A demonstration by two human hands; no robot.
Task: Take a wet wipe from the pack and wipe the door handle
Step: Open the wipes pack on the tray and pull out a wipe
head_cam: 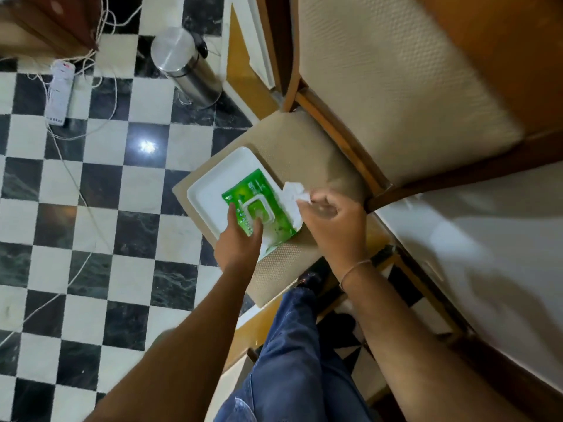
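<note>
A green wet wipe pack (259, 196) lies on a white tray (210, 190) on a beige chair seat. My left hand (239, 245) rests on the pack's near end, thumb on one side and fingers pressed by the lid (258, 210). My right hand (333, 226) is just right of the pack, its fingers pinched on a white wet wipe (294, 193) that hangs crumpled above the pack's right edge. No door handle shows in the head view.
The chair seat (307, 153) has a padded back (396, 86) in a wooden frame. A steel bin (185, 63) and a white power strip (59, 92) with cables stand on the checkered floor. A white surface (487, 239) lies at right. My jeans-clad leg (292, 345) is below.
</note>
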